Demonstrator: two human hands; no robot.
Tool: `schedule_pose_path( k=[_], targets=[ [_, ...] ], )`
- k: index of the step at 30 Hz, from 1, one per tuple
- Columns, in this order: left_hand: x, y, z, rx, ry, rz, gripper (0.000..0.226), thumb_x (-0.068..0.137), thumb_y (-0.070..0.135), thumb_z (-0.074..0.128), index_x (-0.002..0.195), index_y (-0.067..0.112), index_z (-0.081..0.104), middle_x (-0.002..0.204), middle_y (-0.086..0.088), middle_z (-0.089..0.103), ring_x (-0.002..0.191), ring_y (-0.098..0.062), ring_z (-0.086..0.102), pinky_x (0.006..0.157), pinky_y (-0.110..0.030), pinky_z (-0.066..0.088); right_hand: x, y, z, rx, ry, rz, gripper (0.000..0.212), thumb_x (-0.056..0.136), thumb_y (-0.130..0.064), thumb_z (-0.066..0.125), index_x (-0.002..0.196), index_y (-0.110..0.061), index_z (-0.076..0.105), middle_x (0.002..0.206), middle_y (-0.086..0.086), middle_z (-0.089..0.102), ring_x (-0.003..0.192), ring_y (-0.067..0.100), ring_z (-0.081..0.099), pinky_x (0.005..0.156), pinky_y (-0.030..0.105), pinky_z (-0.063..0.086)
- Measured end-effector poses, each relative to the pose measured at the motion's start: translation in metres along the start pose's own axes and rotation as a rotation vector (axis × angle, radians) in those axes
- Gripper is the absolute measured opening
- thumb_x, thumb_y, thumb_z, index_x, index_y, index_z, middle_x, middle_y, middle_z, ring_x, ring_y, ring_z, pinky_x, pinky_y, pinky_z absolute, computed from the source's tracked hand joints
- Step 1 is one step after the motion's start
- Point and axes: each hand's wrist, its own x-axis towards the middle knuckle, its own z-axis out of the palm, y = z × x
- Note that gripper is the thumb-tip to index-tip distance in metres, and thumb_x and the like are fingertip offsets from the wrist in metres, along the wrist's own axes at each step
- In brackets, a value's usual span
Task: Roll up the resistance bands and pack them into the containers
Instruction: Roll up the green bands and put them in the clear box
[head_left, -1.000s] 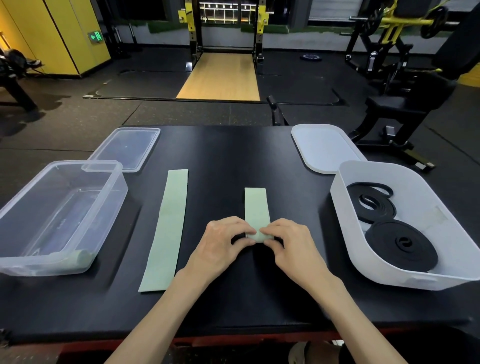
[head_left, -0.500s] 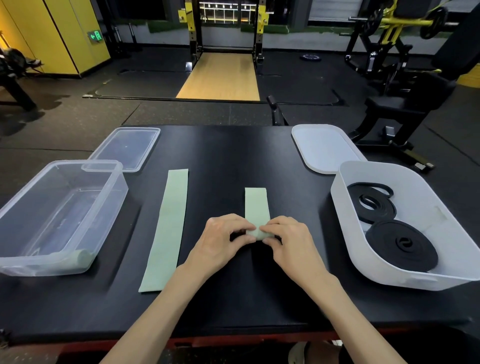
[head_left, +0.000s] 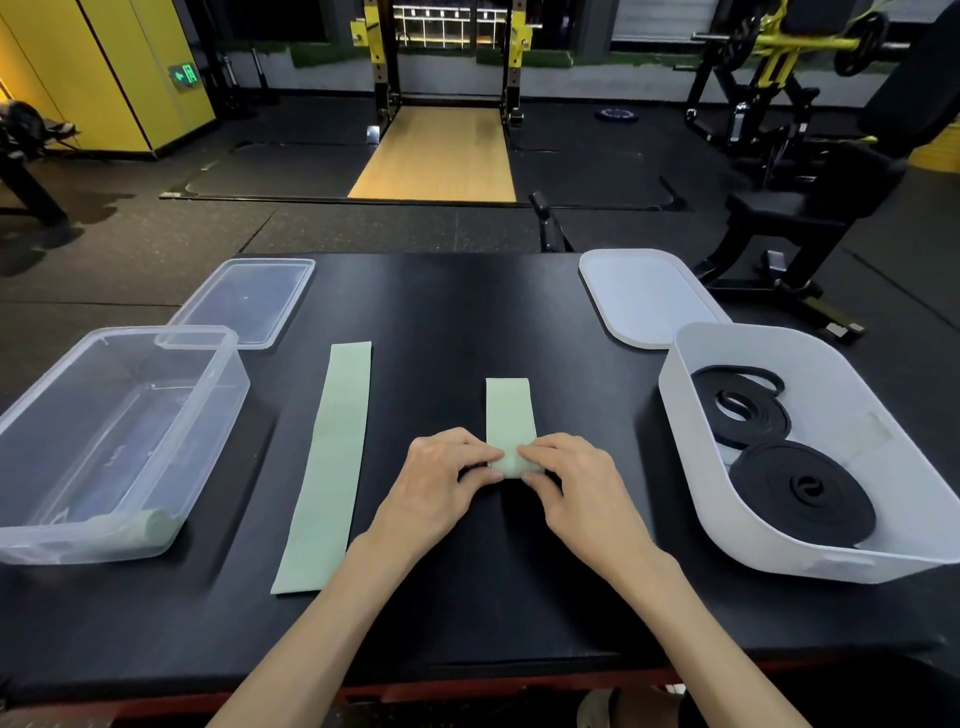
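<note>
Two green resistance bands lie on a black table (head_left: 467, 312) in a dim gym with dark rubber flooring, a squat rack over a wooden platform (head_left: 441, 150) straight ahead, yellow lockers (head_left: 104, 67) at the far left and a black weight bench (head_left: 810, 197) off to the right. The flat green band (head_left: 332, 457) is stretched out full length left of centre, running away from the person. The half-rolled green band (head_left: 509, 410) lies just right of it, its near end wound into a small roll. The left hand (head_left: 436, 483) and right hand (head_left: 576, 478) meet over that roll, fingers (head_left: 467, 441) of each curled and pinching it from either side, thumbs tucked beneath. At the left edge sits a clear plastic container (head_left: 208, 441) with one rolled green band (head_left: 150, 525) against its near wall; its clear lid (head_left: 249, 296) lies flat just behind it. On the right a white tub (head_left: 685, 457) holds two coiled black bands, a big tight coil (head_left: 800, 488) nearer and a looser coil (head_left: 743, 410) behind, touching it. A white lid (head_left: 644, 296) rests flat beyond the tub.
</note>
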Motion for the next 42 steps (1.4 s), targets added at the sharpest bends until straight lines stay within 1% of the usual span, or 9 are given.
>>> schedule_pose_path(
  k=[4, 10, 13, 16, 19, 23, 26, 35, 42],
  targets=[
    [0.000, 0.000, 0.001, 0.019, 0.013, 0.000, 0.018, 0.077, 0.013, 0.077, 0.094, 0.013, 0.076, 0.084, 0.003, 0.069, 0.074, -0.005, 0.060, 0.072, -0.002, 0.040, -0.001, -0.001, -0.003, -0.009, 0.004, -0.010, 0.025, 0.076, -0.003, 0.075, 0.100, -0.011, 0.074, 0.098, -0.002, 0.067, 0.091, 0.017, 0.061, 0.081, 0.020, 0.044],
    [-0.001, -0.001, 0.000, 0.031, -0.008, 0.023, 0.024, 0.077, 0.018, 0.077, 0.101, 0.012, 0.073, 0.093, 0.004, 0.069, 0.078, 0.003, 0.055, 0.077, -0.004, 0.041, 0.006, 0.001, 0.000, -0.007, 0.009, -0.027, 0.022, 0.072, 0.003, 0.075, 0.091, -0.009, 0.075, 0.089, 0.001, 0.068, 0.080, 0.024, 0.063, 0.073, 0.034, 0.054],
    [-0.002, -0.001, 0.001, 0.040, -0.024, 0.031, 0.032, 0.072, 0.015, 0.081, 0.102, 0.011, 0.071, 0.097, 0.005, 0.065, 0.082, 0.002, 0.052, 0.078, -0.007, 0.042, 0.008, 0.003, 0.001, -0.004, 0.013, -0.017, 0.023, 0.073, 0.003, 0.075, 0.093, -0.009, 0.075, 0.090, 0.001, 0.068, 0.081, 0.025, 0.063, 0.074, 0.035, 0.054],
    [0.000, -0.001, 0.003, 0.055, -0.021, 0.028, 0.026, 0.072, 0.009, 0.078, 0.098, 0.010, 0.072, 0.093, 0.003, 0.067, 0.081, -0.004, 0.057, 0.078, -0.007, 0.043, 0.005, 0.003, 0.003, 0.005, 0.010, -0.016, 0.024, 0.076, 0.001, 0.073, 0.098, -0.010, 0.074, 0.093, 0.001, 0.067, 0.083, 0.023, 0.063, 0.076, 0.032, 0.052],
    [0.004, -0.002, 0.002, 0.055, -0.034, 0.022, 0.021, 0.076, 0.011, 0.074, 0.097, 0.010, 0.073, 0.091, 0.002, 0.068, 0.077, -0.001, 0.055, 0.077, -0.002, 0.039, 0.002, 0.003, 0.004, 0.019, 0.006, -0.007, 0.030, 0.076, 0.002, 0.072, 0.104, -0.009, 0.072, 0.098, 0.002, 0.067, 0.085, 0.024, 0.063, 0.078, 0.034, 0.053],
    [0.004, 0.000, 0.000, 0.066, -0.062, 0.008, 0.022, 0.075, 0.008, 0.076, 0.097, 0.011, 0.074, 0.090, 0.002, 0.068, 0.073, -0.002, 0.055, 0.074, 0.001, 0.036, 0.004, 0.002, 0.003, 0.004, -0.001, -0.035, 0.030, 0.074, 0.010, 0.069, 0.097, -0.008, 0.073, 0.092, 0.003, 0.065, 0.079, 0.024, 0.063, 0.070, 0.037, 0.055],
    [0.000, 0.003, -0.003, 0.066, -0.088, 0.010, 0.021, 0.076, 0.009, 0.075, 0.097, 0.011, 0.074, 0.090, 0.002, 0.068, 0.073, -0.005, 0.057, 0.073, -0.001, 0.037, -0.002, 0.001, -0.001, 0.012, -0.004, -0.046, 0.030, 0.075, 0.010, 0.068, 0.098, -0.009, 0.073, 0.092, 0.002, 0.065, 0.080, 0.022, 0.062, 0.071, 0.034, 0.055],
    [-0.024, 0.016, -0.008, 0.030, -0.109, 0.020, 0.020, 0.076, 0.014, 0.076, 0.096, 0.013, 0.074, 0.087, 0.005, 0.067, 0.067, 0.002, 0.049, 0.068, 0.000, 0.035, -0.027, -0.008, -0.008, -0.008, -0.035, -0.081, 0.031, 0.072, 0.008, 0.073, 0.098, -0.010, 0.074, 0.092, -0.002, 0.065, 0.081, 0.016, 0.063, 0.071, 0.029, 0.055],
    [-0.038, 0.021, -0.008, -0.008, -0.128, 0.023, 0.020, 0.078, 0.021, 0.071, 0.097, 0.015, 0.074, 0.091, 0.007, 0.068, 0.078, 0.004, 0.054, 0.072, -0.001, 0.039, -0.042, -0.012, -0.011, 0.014, -0.044, -0.074, 0.034, 0.072, 0.008, 0.073, 0.099, -0.012, 0.073, 0.093, -0.004, 0.065, 0.082, 0.013, 0.063, 0.072, 0.026, 0.054]
  ],
)
